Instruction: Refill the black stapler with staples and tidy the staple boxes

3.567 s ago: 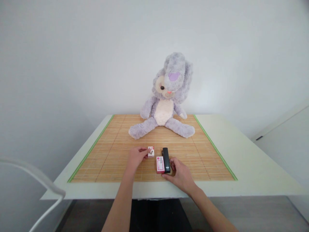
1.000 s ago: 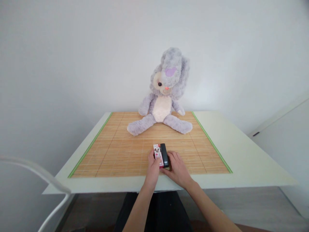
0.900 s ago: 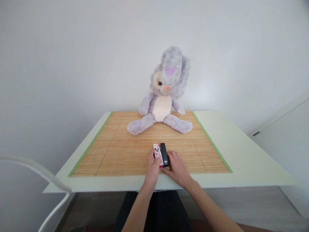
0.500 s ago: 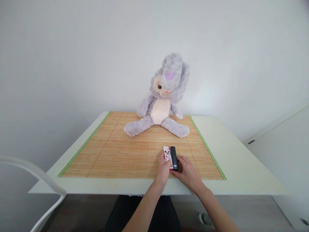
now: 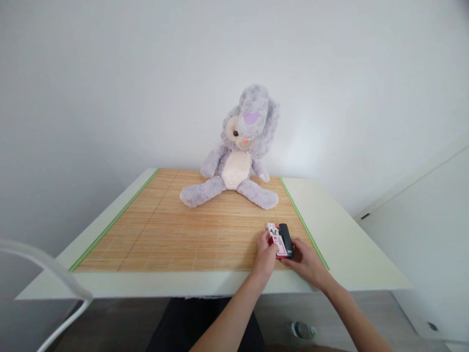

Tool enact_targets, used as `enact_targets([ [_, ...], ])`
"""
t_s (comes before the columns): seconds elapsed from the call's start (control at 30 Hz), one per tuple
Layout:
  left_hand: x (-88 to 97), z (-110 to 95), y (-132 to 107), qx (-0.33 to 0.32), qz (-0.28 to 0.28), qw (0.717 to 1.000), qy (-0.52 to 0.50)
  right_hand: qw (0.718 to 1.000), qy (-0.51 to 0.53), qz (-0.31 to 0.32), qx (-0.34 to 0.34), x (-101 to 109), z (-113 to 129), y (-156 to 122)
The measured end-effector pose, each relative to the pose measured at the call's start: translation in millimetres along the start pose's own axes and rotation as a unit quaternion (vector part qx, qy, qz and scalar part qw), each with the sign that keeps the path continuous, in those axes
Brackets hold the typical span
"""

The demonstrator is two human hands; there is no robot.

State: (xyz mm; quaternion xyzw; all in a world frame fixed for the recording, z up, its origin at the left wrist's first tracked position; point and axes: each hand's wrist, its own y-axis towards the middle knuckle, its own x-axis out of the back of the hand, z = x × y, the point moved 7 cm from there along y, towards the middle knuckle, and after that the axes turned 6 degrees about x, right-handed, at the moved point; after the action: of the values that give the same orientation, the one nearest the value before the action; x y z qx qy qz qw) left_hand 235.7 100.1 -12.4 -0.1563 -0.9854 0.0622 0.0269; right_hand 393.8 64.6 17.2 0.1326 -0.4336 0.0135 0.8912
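At the mat's front right, small white-and-red printed boxes [image 5: 280, 247] lie against a black stapler [image 5: 286, 238]. There seem to be two boxes, one in front of the other. My left hand [image 5: 267, 256] is closed on the boxes from their left, its thumb on the front one. From the right, my right hand [image 5: 304, 260] grips the stapler, with fingers at its side and thumb near its front end. Part of the boxes is hidden by my left fingers.
A grey-lilac plush rabbit [image 5: 238, 168] sits at the back of the bamboo mat [image 5: 176, 225], legs spread. Beneath the mat is a white table [image 5: 351, 254] against the wall. A white curved tube [image 5: 54, 274] rises at the left. A jar-like thing [image 5: 303, 330] stands on the floor.
Both hands have moved right across the mat together with the boxes and stapler, which are now tilted slightly. The view has also shifted a little, so the rabbit appears further left.
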Motion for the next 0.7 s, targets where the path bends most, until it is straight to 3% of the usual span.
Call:
enact_targets([
  [0.1,49.2,0.4,-6.8,-0.025,-0.049,0.998,0.017,1.000,0.014,-0.018,-0.016,-0.1,1.3,-4.0],
  [0.13,63.0,-7.2,-8.9,-0.075,-0.056,0.993,0.072,0.999,0.016,-0.022,-0.020,-0.3,1.0,-5.3],
  [0.23,84.7,-26.1,-10.4,-0.176,-0.031,0.964,0.197,0.999,0.024,-0.023,-0.026,-2.0,-2.8,-7.7],
  [0.33,88.7,-34.7,-6.1,-0.193,-0.009,0.957,0.218,0.999,0.030,-0.015,-0.026,-5.4,-8.3,-8.7],
  [0.53,74.7,-44.7,-12.4,-0.255,0.023,0.927,0.272,0.999,0.041,-0.012,-0.017,-8.7,-10.3,-9.2],
  [0.7,71.6,-44.8,-14.1,-0.240,0.012,0.920,0.309,1.000,0.026,-0.014,-0.003,-9.4,-10.6,-9.2],
])
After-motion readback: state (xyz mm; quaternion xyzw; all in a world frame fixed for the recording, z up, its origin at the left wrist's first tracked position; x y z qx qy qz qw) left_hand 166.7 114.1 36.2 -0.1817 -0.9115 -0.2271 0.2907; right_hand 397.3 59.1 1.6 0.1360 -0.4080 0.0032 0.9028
